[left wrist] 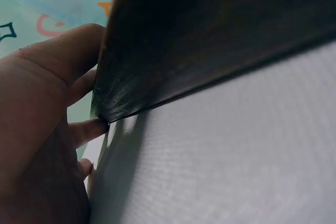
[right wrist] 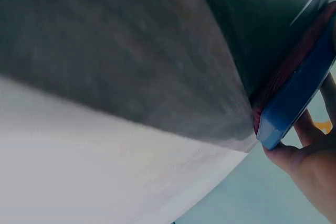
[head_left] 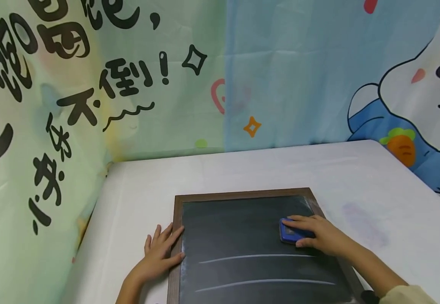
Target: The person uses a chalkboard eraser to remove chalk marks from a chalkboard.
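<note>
A dark chalkboard with a brown wooden frame lies on the white table. Two white chalk lines run across its lower part. My right hand grips a blue chalkboard eraser on the board's right side, thumb on the near side and fingers over the top. In the right wrist view, the eraser shows a dark reddish felt pad against the board. My left hand rests with spread fingers on the frame's left edge; the left wrist view shows this hand beside the frame's side.
White cloth covers the table around the board. Behind it hangs a printed backdrop with characters and a cartoon animal. A small black object sits under the right forearm, partly cut off by the frame's bottom.
</note>
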Tool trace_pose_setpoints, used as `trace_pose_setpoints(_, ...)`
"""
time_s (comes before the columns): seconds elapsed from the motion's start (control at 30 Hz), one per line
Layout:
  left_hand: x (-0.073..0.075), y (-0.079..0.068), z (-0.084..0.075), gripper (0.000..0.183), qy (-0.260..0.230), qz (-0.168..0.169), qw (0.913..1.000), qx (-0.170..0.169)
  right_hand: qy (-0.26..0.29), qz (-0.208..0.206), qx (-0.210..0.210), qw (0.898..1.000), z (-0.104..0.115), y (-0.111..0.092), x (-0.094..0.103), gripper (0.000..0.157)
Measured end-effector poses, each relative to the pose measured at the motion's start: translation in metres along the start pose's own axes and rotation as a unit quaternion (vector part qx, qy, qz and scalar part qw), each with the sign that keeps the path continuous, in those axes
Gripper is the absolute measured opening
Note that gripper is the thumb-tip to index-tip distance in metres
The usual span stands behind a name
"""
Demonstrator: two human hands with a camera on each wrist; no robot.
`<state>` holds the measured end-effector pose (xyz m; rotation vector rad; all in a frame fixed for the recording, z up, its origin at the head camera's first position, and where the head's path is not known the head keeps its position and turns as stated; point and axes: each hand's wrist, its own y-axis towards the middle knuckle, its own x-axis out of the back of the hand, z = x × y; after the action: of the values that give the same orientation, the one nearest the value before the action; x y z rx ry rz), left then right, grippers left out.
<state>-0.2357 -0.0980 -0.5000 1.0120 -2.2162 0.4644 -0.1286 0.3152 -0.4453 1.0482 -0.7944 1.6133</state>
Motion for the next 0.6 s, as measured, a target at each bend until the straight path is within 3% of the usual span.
trace_pose_setpoints(0.6,0.000,0.002,0.002,0.058,0.008,-0.006,0.9999,0.007,-0.012,-0.024,-0.007,1.000,0.007,-0.013,-0.008,0.058)
